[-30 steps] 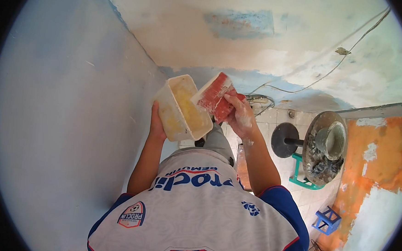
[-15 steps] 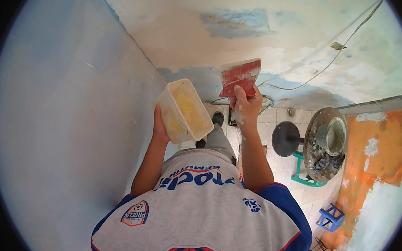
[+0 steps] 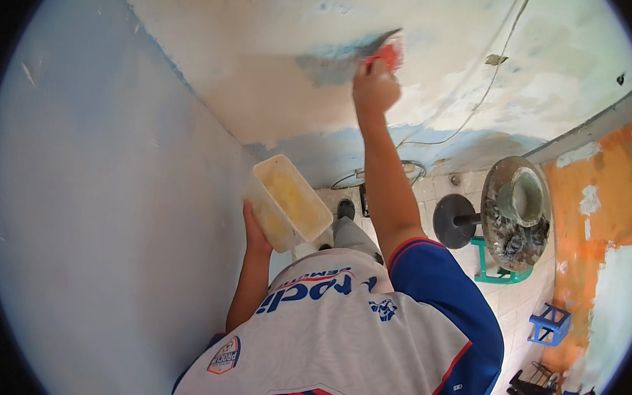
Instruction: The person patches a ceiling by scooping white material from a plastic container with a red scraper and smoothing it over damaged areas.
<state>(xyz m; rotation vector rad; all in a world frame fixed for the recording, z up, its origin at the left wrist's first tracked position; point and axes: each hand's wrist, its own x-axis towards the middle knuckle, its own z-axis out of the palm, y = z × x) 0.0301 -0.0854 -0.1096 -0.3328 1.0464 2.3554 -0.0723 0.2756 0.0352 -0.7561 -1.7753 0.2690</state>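
Observation:
My right hand (image 3: 377,91) reaches up and forward, closed on a red putty knife (image 3: 390,55) smeared with white. The blade is at the patchy wall (image 3: 265,86) in front of me, over a bluish patch; blur hides how firmly it touches. Lower and to the left, my left hand (image 3: 255,230) grips the side of a translucent plastic tub (image 3: 291,228). The tub is tilted, its opening showing yellowish-white contents or residue inside.
A bluish wall (image 3: 113,207) rises close on my left. At the right stand a round table (image 3: 495,230) bearing a bucket (image 3: 522,199), a green stool (image 3: 503,275) and a blue stool (image 3: 550,325). A cable (image 3: 490,92) runs down the front wall.
My right hand has moved up and forward with the putty knife, from above the tub to the wall. The tub has dropped slightly in view, still held in my left hand.

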